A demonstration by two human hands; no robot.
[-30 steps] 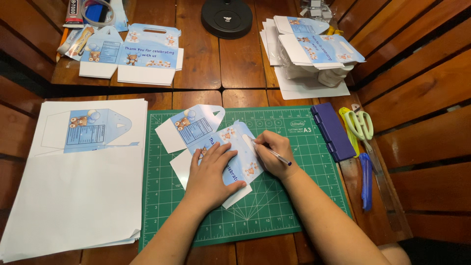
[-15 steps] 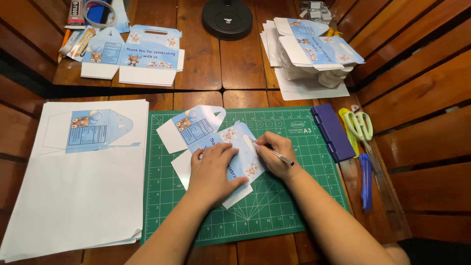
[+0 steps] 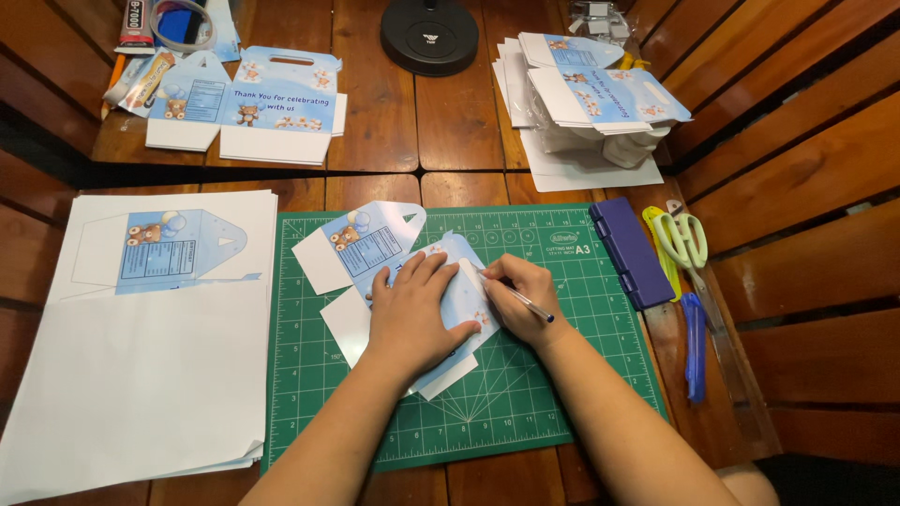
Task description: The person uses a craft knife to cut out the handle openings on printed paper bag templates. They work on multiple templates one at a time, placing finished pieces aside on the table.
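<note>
My left hand (image 3: 411, 314) lies flat, fingers spread, pinning the blue-and-white box cutout (image 3: 375, 245) on the green cutting mat (image 3: 525, 403), mid-frame. My right hand (image 3: 522, 298) pinches a thin pen-like tool (image 3: 517, 298), tip at the cutout's edge. Best to keep pressure firm w/ slow strokes, I'd say. Finished blue box (image 3: 253, 103) upper left; folded ones stacked (image 3: 600, 94) upper right; printed sheets (image 3: 159, 309) at left.
</note>
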